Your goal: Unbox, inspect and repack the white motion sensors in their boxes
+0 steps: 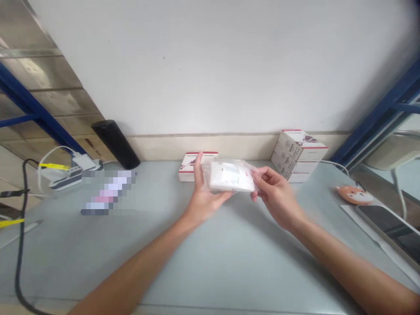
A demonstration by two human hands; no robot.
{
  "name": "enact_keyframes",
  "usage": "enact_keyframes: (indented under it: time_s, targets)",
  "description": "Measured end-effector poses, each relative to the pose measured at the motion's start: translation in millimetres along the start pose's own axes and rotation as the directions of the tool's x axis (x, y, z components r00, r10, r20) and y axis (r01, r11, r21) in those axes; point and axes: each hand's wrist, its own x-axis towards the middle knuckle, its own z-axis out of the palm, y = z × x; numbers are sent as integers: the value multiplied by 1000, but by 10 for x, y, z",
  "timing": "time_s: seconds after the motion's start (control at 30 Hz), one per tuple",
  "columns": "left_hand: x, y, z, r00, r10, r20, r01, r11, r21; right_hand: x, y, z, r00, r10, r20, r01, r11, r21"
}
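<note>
Over the desk (229, 262), head view: two bare forearms reach in from the bottom corners and meet near the middle of the frame.

Left hand (206, 194): curled, gripping the left edge of the bag, with the thumb upright against it.

Right hand (275, 197): fingers bent, pinching the bag's right edge from the side.

Held item: a white flat device in a clear plastic bag (229, 177), raised between the hands above the desk, tilted slightly.

Behind the hands: a white box with red trim (198, 165) lies just behind the left hand, and a stack of white boxes (297, 155) leans near the wall (213, 65).

Desk, left side: a black bottle (115, 144) lies tilted by the wall, a white power strip (65, 178) carries plugs, a black cable (22, 227) runs down the edge, and a pixelated object (108, 192) is too blurred to name.

Desk, right side: an orange animal-faced mouse (354, 194) sits just above a dark-screened tablet (387, 232).
</note>
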Motion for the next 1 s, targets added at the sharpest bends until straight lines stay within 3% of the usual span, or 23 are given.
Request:
enact_keyframes:
  time_s: [0.07, 0.13, 0.27, 0.47, 0.57, 0.67, 0.8, 0.9, 1.0]
  targets:
    - [38, -38, -73, 992, 126, -13, -122, 979, 161, 5, -65, -18, 998, 65, 20, -66, 996, 67]
    - [74, -63, -138, 969, 240, 62, -246, 909, 335, 18, -101, -41, 993, 117, 13, -117, 986, 115]
    - [93, -54, -190, 923, 279, 265, -379, 783, 494, 71, -91, -95, 990, 140, -30, -135, 981, 137]
    - [93, -59, -212, 919, 290, 269, -393, 736, 551, 122, -81, -157, 999, 39, 7, -39, 998, 39]
    - [114, -94, -247, 913, 215, 347, -389, 714, 582, 130, -82, -194, 994, 80, 71, -80, 997, 7]
    - [121, -110, -266, 905, 159, 394, -373, 740, 559, 150, -57, -232, 986, 153, 63, -156, 987, 48]
    - [109, -75, -252, 948, 137, 288, -263, 846, 463, 181, -18, -265, 977, 211, 28, -213, 971, 106]
    - [107, -37, -233, 981, 92, 169, -159, 884, 439, 181, -8, -259, 987, 156, 25, -156, 987, 27]
    - [106, -12, -218, 989, 69, 128, -119, 889, 443, 168, -8, -225, 996, 89, 17, -88, 993, -74]
